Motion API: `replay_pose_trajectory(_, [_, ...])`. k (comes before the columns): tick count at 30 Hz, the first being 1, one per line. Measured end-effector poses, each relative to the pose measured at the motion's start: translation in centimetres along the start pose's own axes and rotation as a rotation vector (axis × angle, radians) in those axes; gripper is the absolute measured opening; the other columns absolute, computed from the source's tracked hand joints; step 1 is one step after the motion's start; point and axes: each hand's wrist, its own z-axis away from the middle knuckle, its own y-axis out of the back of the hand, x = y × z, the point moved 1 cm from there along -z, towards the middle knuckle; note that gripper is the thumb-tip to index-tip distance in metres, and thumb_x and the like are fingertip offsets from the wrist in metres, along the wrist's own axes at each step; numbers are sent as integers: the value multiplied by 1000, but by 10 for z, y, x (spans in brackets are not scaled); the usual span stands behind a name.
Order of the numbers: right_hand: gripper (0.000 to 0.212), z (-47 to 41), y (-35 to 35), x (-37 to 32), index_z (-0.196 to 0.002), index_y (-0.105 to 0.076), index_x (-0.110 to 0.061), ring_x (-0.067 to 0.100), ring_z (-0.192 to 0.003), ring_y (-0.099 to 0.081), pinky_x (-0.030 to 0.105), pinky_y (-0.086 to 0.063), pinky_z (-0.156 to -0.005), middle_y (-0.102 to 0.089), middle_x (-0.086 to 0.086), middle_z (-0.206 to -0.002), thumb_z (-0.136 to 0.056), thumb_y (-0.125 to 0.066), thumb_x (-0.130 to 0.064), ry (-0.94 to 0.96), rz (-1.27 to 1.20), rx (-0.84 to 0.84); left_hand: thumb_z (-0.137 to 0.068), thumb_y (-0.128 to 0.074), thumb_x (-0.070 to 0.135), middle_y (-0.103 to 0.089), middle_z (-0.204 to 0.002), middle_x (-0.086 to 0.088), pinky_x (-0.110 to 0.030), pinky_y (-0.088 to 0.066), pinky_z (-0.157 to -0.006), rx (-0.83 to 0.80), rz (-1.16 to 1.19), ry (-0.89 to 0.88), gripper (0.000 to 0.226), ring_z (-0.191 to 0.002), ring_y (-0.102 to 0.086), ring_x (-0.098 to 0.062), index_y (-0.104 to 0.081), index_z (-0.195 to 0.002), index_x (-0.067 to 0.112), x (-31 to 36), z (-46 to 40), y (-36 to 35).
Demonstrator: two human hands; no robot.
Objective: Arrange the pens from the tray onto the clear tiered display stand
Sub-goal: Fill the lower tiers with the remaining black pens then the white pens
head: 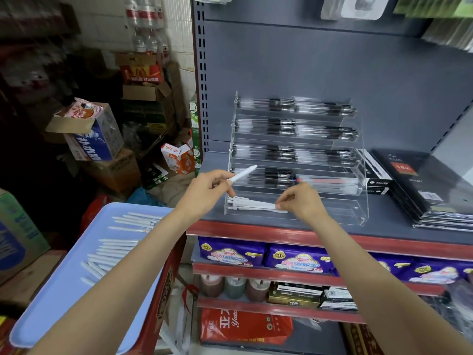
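A clear tiered display stand point(358, 201) sits on the grey shelf, its upper tiers filled with black-and-clear pens point(294, 129). Several white pens point(253, 204) lie in its lowest tier at the left. My left hand point(207, 190) holds one white pen point(243, 173), tip pointing up and to the right, just in front of the stand. My right hand point(302, 201) pinches the right end of the white pens in the lowest tier. A light blue tray point(58, 290) at lower left carries several more white pens point(115, 249).
Black notebooks point(430, 190) are stacked right of the stand on the shelf. A red shelf edge point(256, 233) runs below it, with purple packages and bottles on lower shelves. Cardboard boxes point(97, 139) pile up at the left behind the tray.
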Motion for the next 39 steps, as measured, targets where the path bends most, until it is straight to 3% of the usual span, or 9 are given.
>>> replay_pose_trajectory(7, [14,12,4,-7,-96,-72,-10,7,-79,-56,19,-40,-74,-63,-4,-86,-82,-70,-11,86,-130,75,-91,-57,17,-71,-83,-2,-6,-36,-51,-89,43,-30,3,-49,-50,11,-60,-91,15,8,5,-6])
replay_pose_trajectory(14, [11,9,4,0,-93,-72,-8,11,-81,-59,21,-42,-73,-71,8,-91,-84,-68,-10,37,-45,10,-90,-59,24,-72,-82,6,-27,-44,-62,-107,23,-37,6,-67,-55,-9,-62,-86,27,9,-1,-12])
replay_pose_trajectory(20, [9,12,9,2,-93,-71,-14,12,-81,-62,23,-47,-77,-71,5,-89,-86,-65,-14,24,-3,20,-88,-61,23,-71,-79,8,-24,-44,-65,-90,-12,-59,11,-79,-60,-8,-62,-82,32,9,0,-13])
replay_pose_trajectory(25, [19,24,9,-18,-100,-66,-14,9,-73,-67,15,-53,-67,-66,4,-82,-84,-66,-4,101,-678,-81,-87,-63,26,-70,-75,9,-26,-42,-68,-89,-45,-54,7,-78,-61,-11,-66,-83,31,9,-2,-16])
replay_pose_trajectory(28, [14,24,6,-21,-86,-67,-11,6,-61,-66,13,-53,-64,-65,9,-76,-85,-61,2,123,-767,-30,-85,-65,27,-68,-74,12,-20,-39,-67,-70,-75,-51,4,-72,-57,2,-66,-82,28,10,-3,-18])
replay_pose_trajectory(30, [15,22,7,-15,-84,-67,-11,3,-56,-63,12,-52,-61,-65,9,-73,-86,-60,2,98,-756,53,-84,-67,27,-67,-87,10,-19,-40,-71,31,-113,-16,7,-79,-57,-1,-65,-89,23,6,-4,-16])
replay_pose_trajectory(33, [10,19,8,2,-85,-69,-7,2,-54,-62,13,-52,-61,-66,4,-71,-86,-63,0,37,-639,134,-85,-67,24,-54,-116,-1,-20,-38,-80,214,-277,69,38,-98,-56,-16,-54,-118,14,-6,-2,-7])
replay_pose_trajectory(36, [5,17,4,14,-85,-71,-6,10,-58,-62,17,-51,-66,-65,3,-67,-83,-67,-5,13,-426,133,-85,-66,21,-56,-126,-10,-24,-40,-86,161,-322,160,57,-106,-58,-22,-43,-136,8,-16,0,-3])
replay_pose_trajectory(39, [5,17,2,10,-84,-73,-12,10,-68,-57,11,-37,-58,-67,2,-76,-83,-69,-12,50,-146,118,-86,-65,20,-64,-120,-10,-21,-39,-91,73,-283,200,54,-109,-60,-20,-47,-136,9,-21,0,-7])
